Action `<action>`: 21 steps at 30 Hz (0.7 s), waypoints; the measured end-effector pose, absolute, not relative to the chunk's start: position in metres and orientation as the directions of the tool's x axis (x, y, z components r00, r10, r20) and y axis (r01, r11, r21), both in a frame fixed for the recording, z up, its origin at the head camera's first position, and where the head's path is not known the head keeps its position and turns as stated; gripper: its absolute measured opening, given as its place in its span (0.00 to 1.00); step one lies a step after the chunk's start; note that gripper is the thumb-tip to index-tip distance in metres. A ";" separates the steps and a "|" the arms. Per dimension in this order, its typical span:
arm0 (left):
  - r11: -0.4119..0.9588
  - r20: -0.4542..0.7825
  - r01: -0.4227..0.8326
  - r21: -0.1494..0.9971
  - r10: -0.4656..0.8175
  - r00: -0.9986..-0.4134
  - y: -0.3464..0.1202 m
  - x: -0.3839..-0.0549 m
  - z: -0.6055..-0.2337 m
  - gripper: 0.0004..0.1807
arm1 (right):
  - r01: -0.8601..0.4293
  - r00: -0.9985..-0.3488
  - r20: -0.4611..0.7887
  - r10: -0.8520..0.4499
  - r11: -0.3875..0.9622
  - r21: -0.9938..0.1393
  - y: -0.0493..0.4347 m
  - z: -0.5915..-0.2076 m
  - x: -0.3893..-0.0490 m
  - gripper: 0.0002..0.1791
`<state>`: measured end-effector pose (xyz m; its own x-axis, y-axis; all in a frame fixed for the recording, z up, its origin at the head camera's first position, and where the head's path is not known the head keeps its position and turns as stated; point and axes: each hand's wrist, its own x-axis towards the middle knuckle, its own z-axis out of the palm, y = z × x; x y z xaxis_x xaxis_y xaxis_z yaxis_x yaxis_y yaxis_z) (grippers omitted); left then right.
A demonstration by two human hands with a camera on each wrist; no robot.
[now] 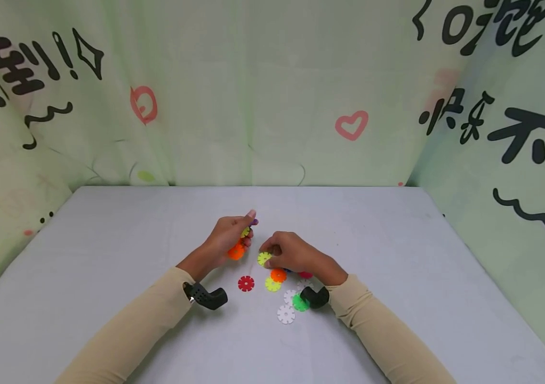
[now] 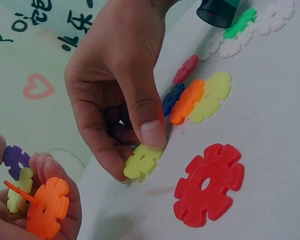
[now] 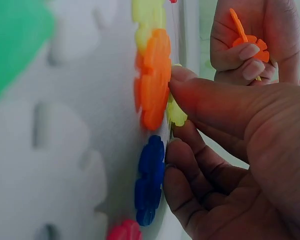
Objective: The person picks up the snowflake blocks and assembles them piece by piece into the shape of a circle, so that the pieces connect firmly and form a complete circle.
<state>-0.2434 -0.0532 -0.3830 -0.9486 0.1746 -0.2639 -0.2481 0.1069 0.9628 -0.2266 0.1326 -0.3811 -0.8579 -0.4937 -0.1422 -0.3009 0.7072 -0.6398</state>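
My left hand [image 1: 224, 236] is raised above the table and holds a cluster of notched plastic discs. In the left wrist view the cluster shows an orange disc [image 2: 51, 212], a second orange piece seen edge-on, a yellow disc [image 2: 20, 192] and a purple disc [image 2: 16, 161]. How they join is partly covered by the fingers. To its right, my right hand [image 1: 294, 252] pinches a yellow notched disc [image 2: 142, 161] between thumb and fingers, low over the table. A red disc [image 1: 246, 283] lies flat between the two wrists.
Beside the right hand lie an orange disc [image 2: 187, 101] overlapping another yellow disc [image 1: 273, 285], a blue disc [image 3: 150, 180] and a pink-red disc [image 2: 185, 69]. Nearer me, several white discs [image 1: 286, 314] and a green disc [image 1: 299, 303] lie on the white table [image 1: 157, 218]. Printed curtains surround it.
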 end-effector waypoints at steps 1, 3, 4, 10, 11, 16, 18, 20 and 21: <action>0.109 -0.265 -0.249 0.962 0.175 -0.948 -0.053 -0.243 -0.383 0.29 | -0.299 -0.858 -0.146 -0.492 0.711 -0.636 0.132 -0.381 -0.227 0.15; 0.103 -0.271 -0.256 0.961 0.183 -0.945 -0.053 -0.243 -0.382 0.29 | -0.301 -0.858 -0.147 -0.492 0.713 -0.634 0.133 -0.381 -0.227 0.14; 0.097 -0.276 -0.262 0.960 0.191 -0.942 -0.053 -0.243 -0.382 0.28 | -0.303 -0.858 -0.143 -0.493 0.711 -0.635 0.133 -0.381 -0.228 0.13; 0.059 -0.315 -0.310 0.949 0.241 -0.918 -0.055 -0.242 -0.380 0.26 | -0.335 -0.843 -0.113 -0.526 0.678 -0.654 0.136 -0.382 -0.231 0.08; 0.057 -0.322 -0.318 0.946 0.243 -0.915 -0.055 -0.242 -0.380 0.26 | -0.338 -0.841 -0.111 -0.530 0.674 -0.657 0.137 -0.382 -0.232 0.07; 0.049 -0.342 -0.341 0.939 0.249 -0.906 -0.056 -0.241 -0.378 0.25 | -0.337 -0.849 -0.088 -0.522 0.662 -0.669 0.139 -0.382 -0.232 0.05; 0.051 -0.345 -0.344 0.938 0.256 -0.903 -0.056 -0.241 -0.379 0.25 | -0.336 -0.856 -0.072 -0.512 0.657 -0.675 0.140 -0.382 -0.232 0.05; 0.055 -0.350 -0.348 0.936 0.261 -0.900 -0.056 -0.240 -0.379 0.25 | -0.335 -0.863 -0.055 -0.502 0.650 -0.682 0.141 -0.382 -0.232 0.05; 0.058 -0.349 -0.346 0.936 0.262 -0.900 -0.056 -0.239 -0.380 0.25 | -0.335 -0.865 -0.048 -0.499 0.647 -0.684 0.141 -0.381 -0.232 0.05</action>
